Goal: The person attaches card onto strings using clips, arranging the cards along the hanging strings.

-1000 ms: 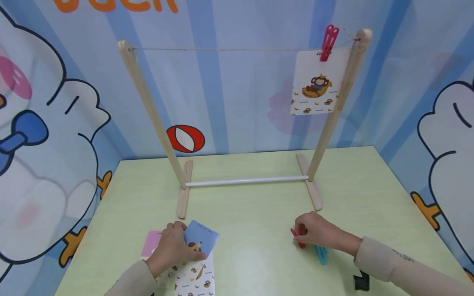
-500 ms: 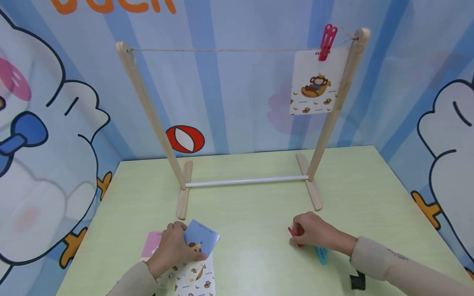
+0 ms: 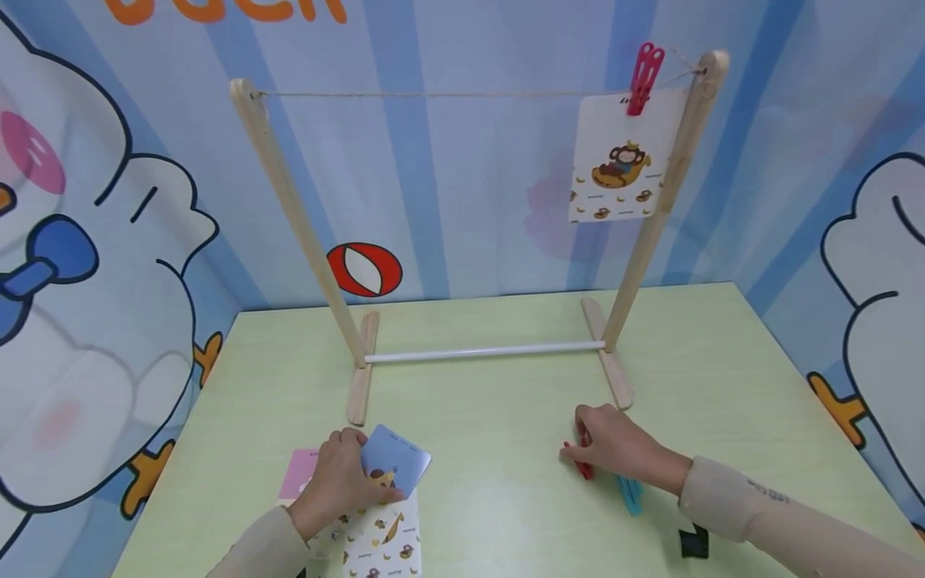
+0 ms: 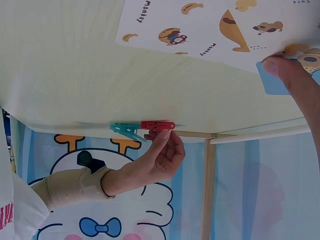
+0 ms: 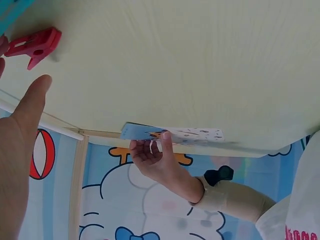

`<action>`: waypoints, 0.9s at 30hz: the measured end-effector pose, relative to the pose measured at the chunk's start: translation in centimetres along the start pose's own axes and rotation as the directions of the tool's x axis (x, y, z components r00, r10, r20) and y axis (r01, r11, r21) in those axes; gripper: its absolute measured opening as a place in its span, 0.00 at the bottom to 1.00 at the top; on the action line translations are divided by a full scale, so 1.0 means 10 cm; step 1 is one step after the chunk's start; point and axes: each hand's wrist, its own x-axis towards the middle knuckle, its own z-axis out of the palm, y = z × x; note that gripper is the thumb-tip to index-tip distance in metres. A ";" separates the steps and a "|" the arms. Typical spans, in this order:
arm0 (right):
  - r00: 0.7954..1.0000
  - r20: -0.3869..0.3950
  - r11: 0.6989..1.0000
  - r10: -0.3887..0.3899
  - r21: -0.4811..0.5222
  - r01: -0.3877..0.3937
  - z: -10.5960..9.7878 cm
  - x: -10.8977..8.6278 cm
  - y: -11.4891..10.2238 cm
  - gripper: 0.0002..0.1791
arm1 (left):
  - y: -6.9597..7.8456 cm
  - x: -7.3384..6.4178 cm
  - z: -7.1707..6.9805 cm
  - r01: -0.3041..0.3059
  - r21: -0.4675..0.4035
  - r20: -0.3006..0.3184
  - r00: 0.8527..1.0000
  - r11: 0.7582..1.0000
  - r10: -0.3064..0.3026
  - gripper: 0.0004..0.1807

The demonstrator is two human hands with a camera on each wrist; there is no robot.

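Note:
At the front left, my left hand (image 3: 334,485) grips a blue picture card (image 3: 394,461), thumb across its face. A white card with monkey and banana prints (image 3: 381,539) lies under it. A pink card (image 3: 298,474) shows behind the hand. My right hand (image 3: 620,440) is at a red clothespin (image 3: 584,461) on the table. In the right wrist view, the thumb stands apart from that red clothespin (image 5: 37,45), while fingertips at the frame's left edge touch or nearly touch its end. A teal clothespin (image 3: 630,494) lies just beneath the right wrist.
A wooden stand (image 3: 296,225) with a string (image 3: 433,95) rises at the back of the table (image 3: 499,433). A pink clothespin (image 3: 645,79) holds a monkey card (image 3: 620,160) at the string's right end. A white rod (image 3: 484,352) joins the feet. A black piece (image 3: 694,543) is near the right sleeve.
My right thumb has moved away from the red clothespin, which shows more fully and sits turned on the table. My left hand keeps its place on the cards.

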 end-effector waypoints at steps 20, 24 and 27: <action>0.999 -0.017 0.999 -0.029 -0.034 0.029 0.02 0.12 0.04 0.19 | 0.01 -0.02 -0.06 -0.030 -0.056 -0.015 0.999 0.998 0.030 0.48; 1.000 -0.013 0.999 -0.024 -0.022 0.024 0.02 0.12 0.05 0.19 | 0.00 -0.02 -0.06 -0.015 -0.071 -0.005 1.000 0.997 0.015 0.47; 1.000 -0.005 1.000 -0.020 -0.008 0.020 0.03 0.12 0.05 0.19 | 0.00 -0.02 -0.08 0.016 -0.088 0.010 1.000 0.996 -0.015 0.45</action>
